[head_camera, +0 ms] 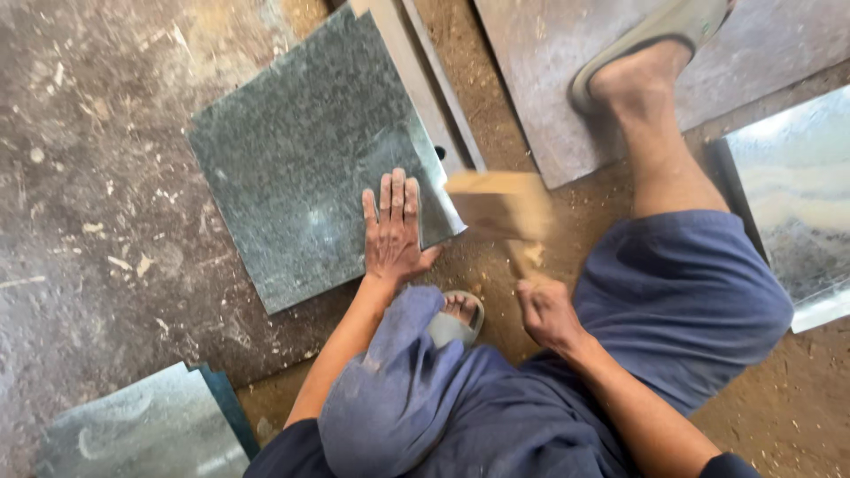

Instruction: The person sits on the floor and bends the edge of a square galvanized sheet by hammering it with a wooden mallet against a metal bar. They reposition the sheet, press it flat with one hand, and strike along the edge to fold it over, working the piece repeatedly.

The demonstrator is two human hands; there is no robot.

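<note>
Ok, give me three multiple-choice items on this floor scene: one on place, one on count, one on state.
1. Where does the left hand lie?
A. flat on the metal sheet
B. on the sandal
C. in the air

2. How many fingers of that hand are laid out on the sheet?
A. two
B. four
C. none

3. How does the wooden mallet in the right hand look?
A. sharp and resting
B. blurred by motion
C. lying loose on the ground

Key: 1 A, the palm rests near the sheet's lower right edge. 2 B, four fingers lie side by side, thumb off to the side. 3 B, the head is smeared beside the sheet's corner.
</note>
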